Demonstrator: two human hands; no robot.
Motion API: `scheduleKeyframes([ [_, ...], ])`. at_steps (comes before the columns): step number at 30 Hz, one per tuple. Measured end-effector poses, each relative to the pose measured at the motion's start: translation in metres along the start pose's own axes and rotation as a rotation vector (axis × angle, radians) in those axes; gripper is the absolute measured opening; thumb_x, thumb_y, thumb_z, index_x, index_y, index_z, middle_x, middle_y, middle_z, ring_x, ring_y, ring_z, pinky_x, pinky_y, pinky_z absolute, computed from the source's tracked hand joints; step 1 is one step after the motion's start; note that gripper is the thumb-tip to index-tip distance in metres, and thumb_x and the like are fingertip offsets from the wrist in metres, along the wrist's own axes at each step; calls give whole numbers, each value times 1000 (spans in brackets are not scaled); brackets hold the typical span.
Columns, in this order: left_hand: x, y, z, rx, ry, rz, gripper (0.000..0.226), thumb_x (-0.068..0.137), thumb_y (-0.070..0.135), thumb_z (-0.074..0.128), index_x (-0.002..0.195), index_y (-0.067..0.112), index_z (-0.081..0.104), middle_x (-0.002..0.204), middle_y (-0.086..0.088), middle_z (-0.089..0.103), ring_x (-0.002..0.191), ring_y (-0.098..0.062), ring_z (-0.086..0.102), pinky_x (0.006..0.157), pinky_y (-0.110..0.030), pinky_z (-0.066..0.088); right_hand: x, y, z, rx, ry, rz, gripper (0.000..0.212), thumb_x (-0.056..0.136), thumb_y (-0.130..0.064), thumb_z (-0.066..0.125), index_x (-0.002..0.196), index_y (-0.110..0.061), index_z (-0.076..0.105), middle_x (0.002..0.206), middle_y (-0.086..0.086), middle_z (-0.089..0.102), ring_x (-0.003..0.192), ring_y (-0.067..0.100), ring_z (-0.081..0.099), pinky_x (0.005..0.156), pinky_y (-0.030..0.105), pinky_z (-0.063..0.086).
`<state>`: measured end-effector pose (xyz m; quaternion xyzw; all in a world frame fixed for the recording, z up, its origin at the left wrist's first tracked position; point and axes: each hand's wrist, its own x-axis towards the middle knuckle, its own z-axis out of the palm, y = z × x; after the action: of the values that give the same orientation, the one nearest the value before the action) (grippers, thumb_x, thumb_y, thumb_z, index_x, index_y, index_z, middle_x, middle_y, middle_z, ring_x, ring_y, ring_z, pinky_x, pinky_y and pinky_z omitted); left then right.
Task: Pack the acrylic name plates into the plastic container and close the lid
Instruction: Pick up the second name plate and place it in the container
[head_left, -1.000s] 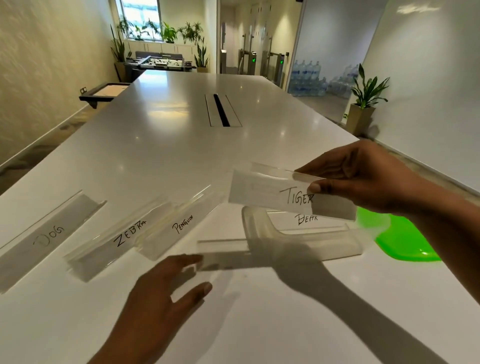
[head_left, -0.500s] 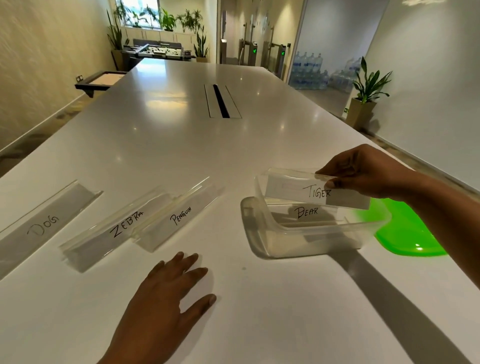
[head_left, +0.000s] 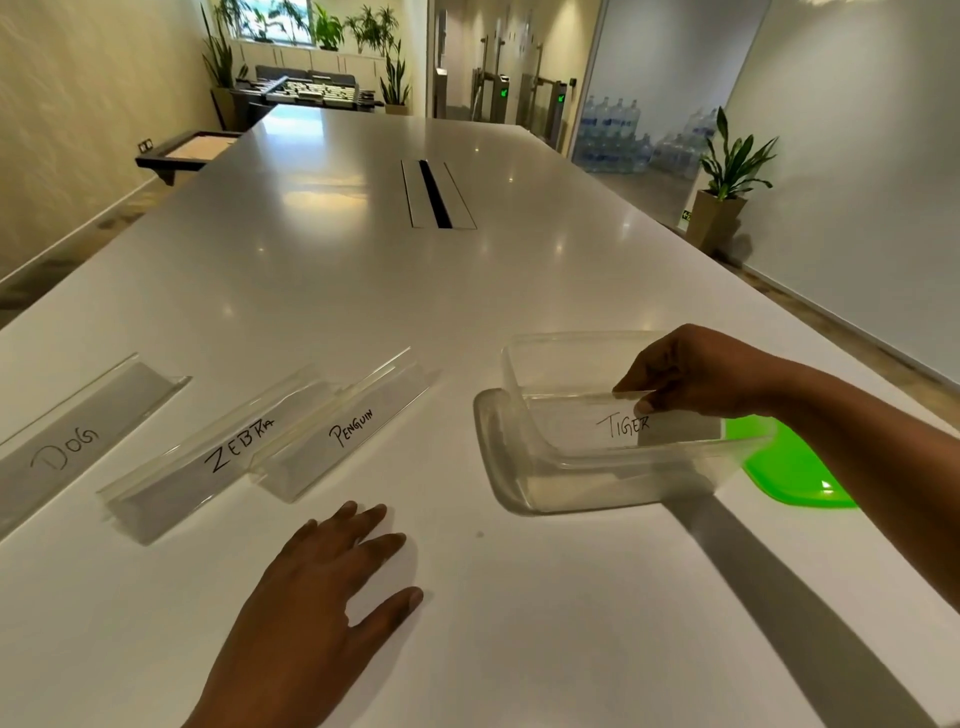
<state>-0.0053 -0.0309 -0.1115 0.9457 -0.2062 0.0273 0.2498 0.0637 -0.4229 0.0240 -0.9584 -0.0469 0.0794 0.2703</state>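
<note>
My right hand (head_left: 696, 374) pinches the TIGER plate (head_left: 623, 423) by its top edge, between thumb and fingers. The plate is inside the clear container (head_left: 571, 486), tilted on its long side. To do this well, I think I must lower it until it lies flat, then release gently, so it does not jam across the walls. My left hand (head_left: 322, 587) rests flat on the table (head_left: 519, 623) at 7 o'clock from the container and holds nothing. At 9 o'clock wait 3 plates: PENGUIN (head_left: 353, 426), ZEBRA (head_left: 228, 457), DOG (head_left: 67, 452). The green lid (head_left: 795, 473) lies at 3 o'clock.
</note>
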Motion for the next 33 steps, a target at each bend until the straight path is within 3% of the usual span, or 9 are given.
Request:
scheduleKeyframes([
  [11, -1, 0, -2, 16, -3, 10, 78, 73, 85, 20, 131, 45, 54, 146, 30, 27, 138, 10, 14, 112, -21, 9, 8, 12, 15, -33, -80, 32, 26, 72, 0, 81, 96, -8, 76, 94, 4, 78, 88, 13, 73, 86, 26, 55],
  [19, 0, 0, 0, 9, 10, 16, 78, 73, 86, 22, 129, 44, 56, 146, 28, 30, 137, 7, 19, 113, -24, 13, 8, 10, 20, -91, -103, 74, 24, 71, 0, 82, 85, -18, 74, 97, 2, 77, 87, 12, 72, 73, 9, 51],
  [24, -1, 0, -1, -1, 16, 15, 73, 75, 83, 27, 128, 44, 58, 146, 28, 32, 138, 7, 20, 113, -24, 14, 5, 7, 23, -94, -101, 66, 32, 72, 5, 78, 76, -26, 70, 97, 4, 76, 91, 16, 72, 77, 16, 53],
  [33, -1, 0, 0, 15, 11, 4, 76, 73, 84, 23, 131, 46, 54, 147, 29, 28, 137, 8, 16, 113, -24, 11, 4, 4, 22, -80, -130, 96, 29, 71, 1, 80, 74, -26, 70, 92, -1, 76, 90, 16, 72, 77, 19, 54],
])
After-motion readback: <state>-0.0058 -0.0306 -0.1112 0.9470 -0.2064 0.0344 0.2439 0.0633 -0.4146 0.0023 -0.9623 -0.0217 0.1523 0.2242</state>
